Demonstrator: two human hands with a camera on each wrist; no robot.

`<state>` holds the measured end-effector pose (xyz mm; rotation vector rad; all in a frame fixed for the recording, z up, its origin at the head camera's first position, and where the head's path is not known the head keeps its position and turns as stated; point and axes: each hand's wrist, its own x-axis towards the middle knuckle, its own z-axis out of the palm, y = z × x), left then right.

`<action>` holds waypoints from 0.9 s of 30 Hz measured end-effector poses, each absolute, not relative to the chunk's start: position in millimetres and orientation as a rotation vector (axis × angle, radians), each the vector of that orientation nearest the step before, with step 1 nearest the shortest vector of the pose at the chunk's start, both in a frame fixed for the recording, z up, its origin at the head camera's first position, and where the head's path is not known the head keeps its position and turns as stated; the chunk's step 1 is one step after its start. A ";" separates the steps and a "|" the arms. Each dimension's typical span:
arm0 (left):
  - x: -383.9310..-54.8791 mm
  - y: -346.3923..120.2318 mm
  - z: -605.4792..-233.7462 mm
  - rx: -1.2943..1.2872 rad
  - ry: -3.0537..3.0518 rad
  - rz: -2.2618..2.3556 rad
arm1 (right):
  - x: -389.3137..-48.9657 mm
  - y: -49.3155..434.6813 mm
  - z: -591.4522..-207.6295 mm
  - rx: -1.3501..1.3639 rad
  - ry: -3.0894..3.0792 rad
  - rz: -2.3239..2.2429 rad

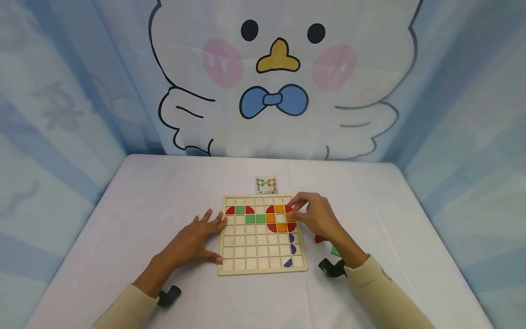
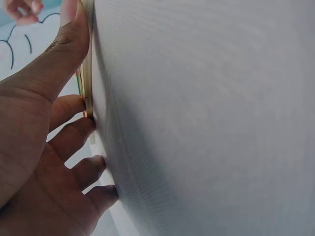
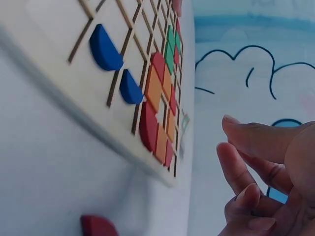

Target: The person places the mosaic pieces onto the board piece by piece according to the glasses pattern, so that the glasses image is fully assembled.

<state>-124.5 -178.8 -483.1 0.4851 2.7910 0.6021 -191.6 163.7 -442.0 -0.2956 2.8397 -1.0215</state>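
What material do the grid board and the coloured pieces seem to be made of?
The grid board looks like pale unfinished wood: light tan, with thin raised slats. The coloured pieces seem to be painted wood or plastic; their matte, even colour leaves it open.

Soft, even light fills the head view, which bows at its edges, while both wrist views are blurred close up, with a dim shadow beside the board (image 3: pixel 98 88).

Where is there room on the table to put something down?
The white table is bare left of the wooden grid board and behind the small pattern card. It's crowded right of the board, where loose red and green pieces lie by the right hand.
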 end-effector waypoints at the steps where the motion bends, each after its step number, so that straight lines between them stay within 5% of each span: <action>1: -124.4 -178.5 -482.6 0.483 2.791 0.598 | -189.9 170.8 -443.1 -0.270 2.850 -1.008; 13: -124.8 -177.1 -481.1 0.455 2.789 0.567 | -170.2 237.4 -457.3 -0.093 2.899 -0.868; 27: -125.4 -176.9 -481.0 0.451 2.779 0.570 | -166.2 250.4 -467.5 -0.126 2.885 -0.705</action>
